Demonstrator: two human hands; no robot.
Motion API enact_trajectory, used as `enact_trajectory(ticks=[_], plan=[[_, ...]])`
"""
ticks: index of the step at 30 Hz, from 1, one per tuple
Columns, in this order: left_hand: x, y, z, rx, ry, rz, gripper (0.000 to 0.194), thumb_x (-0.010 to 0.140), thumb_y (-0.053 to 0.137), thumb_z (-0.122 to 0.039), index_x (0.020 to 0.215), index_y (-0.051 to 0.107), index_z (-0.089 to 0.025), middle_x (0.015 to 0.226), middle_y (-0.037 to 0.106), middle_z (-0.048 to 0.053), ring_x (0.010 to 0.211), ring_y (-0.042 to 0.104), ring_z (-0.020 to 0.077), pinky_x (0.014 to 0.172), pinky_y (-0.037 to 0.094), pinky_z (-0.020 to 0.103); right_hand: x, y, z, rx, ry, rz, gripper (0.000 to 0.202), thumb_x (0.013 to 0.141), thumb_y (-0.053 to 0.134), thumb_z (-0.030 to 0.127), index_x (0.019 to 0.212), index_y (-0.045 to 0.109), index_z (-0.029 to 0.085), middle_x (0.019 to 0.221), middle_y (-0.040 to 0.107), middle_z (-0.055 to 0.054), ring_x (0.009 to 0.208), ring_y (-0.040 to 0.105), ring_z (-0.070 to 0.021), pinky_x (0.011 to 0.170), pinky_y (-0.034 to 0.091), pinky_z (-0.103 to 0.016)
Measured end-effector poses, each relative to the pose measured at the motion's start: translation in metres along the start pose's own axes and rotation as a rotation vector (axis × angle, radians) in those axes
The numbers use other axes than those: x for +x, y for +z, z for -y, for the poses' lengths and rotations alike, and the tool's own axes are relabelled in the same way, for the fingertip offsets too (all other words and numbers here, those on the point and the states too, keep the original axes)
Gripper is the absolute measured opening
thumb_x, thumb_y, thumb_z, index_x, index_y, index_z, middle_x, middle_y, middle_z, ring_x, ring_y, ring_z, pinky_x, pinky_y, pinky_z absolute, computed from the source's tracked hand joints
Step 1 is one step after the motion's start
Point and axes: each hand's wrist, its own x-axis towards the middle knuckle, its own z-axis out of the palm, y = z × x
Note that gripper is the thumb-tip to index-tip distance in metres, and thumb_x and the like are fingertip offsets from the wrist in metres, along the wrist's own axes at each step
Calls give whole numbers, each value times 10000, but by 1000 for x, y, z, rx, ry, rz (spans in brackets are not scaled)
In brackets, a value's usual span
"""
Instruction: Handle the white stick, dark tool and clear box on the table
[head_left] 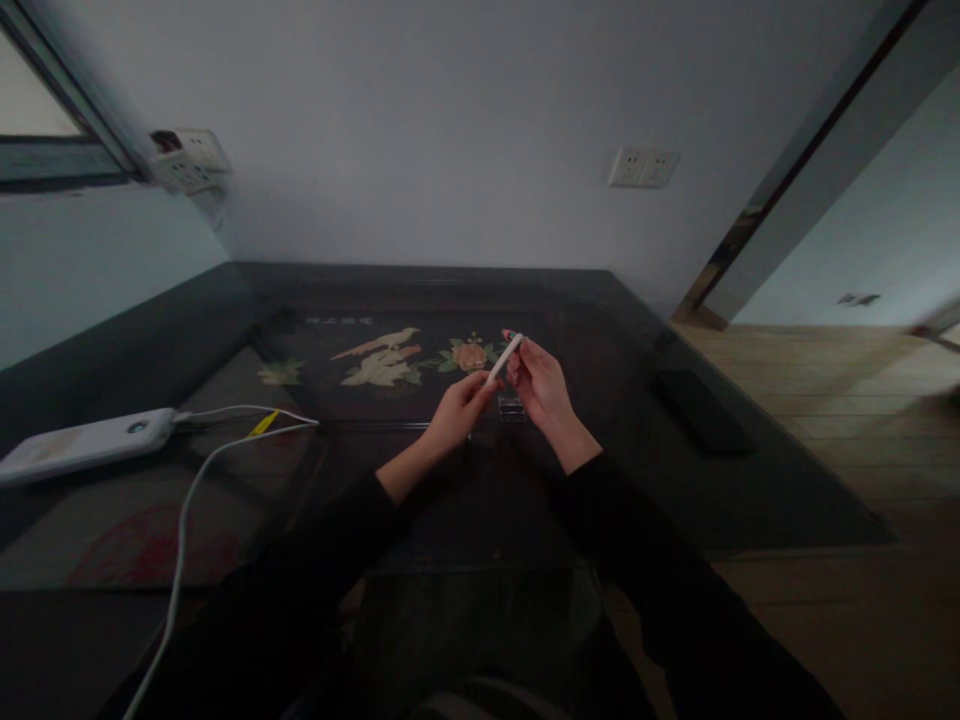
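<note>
Black sleeves (652, 545), foreground; 1 white stick (506, 360), held aloft.
I log: left hand (456, 412) gripping its lower end; right hand (546, 388) curled at its upper end, firmness unclear; small clear holder (511, 408) beside them on the worktop (780, 510); stick not set down.

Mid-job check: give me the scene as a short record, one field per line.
Left hand: holds the lower end of a white stick
Right hand: fingers by the stick's upper end, contact unclear
Beneath hands: small rack-like item on dark table
Far left: white device, cable attached, yellow tag
Right: flat black object
</note>
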Motion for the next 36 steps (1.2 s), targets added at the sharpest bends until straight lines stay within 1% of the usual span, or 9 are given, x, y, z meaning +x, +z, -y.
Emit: enact_trajectory(ticks=[3,7,12,15,21,23,26,31,36], plan=[[1,-2,-1,-2,-10,-3,322,929,547,-486,968,612,-173,579,384,-76,485,325,82,487,250,213,0,1,0,-14,-14,6,415,730,814,556,996,765,241,650,468,46,559,391,-101,535,327,-290],[4,-5,2,18,-2,-42,299,929,549,-458,953,615,-167,573,380,-73,487,329,84,490,255,210,0,2,0,-13,-8,5,449,705,824,584,982,757,237,643,463,48,551,377,-100,531,312,-292],[5,-8,6,56,-11,-91,279,939,543,-438,968,626,-173,570,404,-65,490,354,89,492,263,206,-1,3,-1,24,-23,28,413,686,848,585,844,703,232,622,462,53,544,389,-97,534,317,-285],[6,-10,8,73,-25,-121,272,941,556,-424,972,640,-167,566,418,-62,484,368,89,490,263,208,-1,4,0,8,-13,29,426,684,846,593,802,656,231,619,475,55,546,399,-100,532,325,-283],[7,-10,8,69,-25,-146,206,963,538,-332,952,647,-157,565,427,-61,480,368,86,499,266,209,-2,6,3,16,-10,27,453,649,865,609,767,647,230,596,477,62,538,399,-95,520,331,-271],[7,-9,7,45,-30,-134,194,967,531,-318,951,641,-158,565,417,-64,479,358,85,500,270,209,-2,6,3,24,-19,32,438,654,871,598,755,657,229,590,485,59,533,403,-93,519,329,-269],[6,-7,7,15,-27,-94,204,970,530,-341,977,633,-165,564,401,-71,479,348,87,498,271,208,-2,5,2,37,-29,17,423,652,875,593,761,685,231,582,483,57,528,395,-91,514,323,-268],[3,-4,5,3,-18,-40,274,963,528,-428,980,621,-171,567,370,-77,479,326,84,486,258,209,-1,4,1,18,-7,-30,483,625,881,595,919,757,233,613,484,60,539,379,-92,512,337,-271],[1,-2,1,-27,-5,21,331,941,550,-489,991,614,-169,574,380,-77,470,317,77,471,238,209,-2,3,2,21,-13,-6,449,682,852,582,954,779,232,626,477,56,559,399,-90,518,353,-262]])
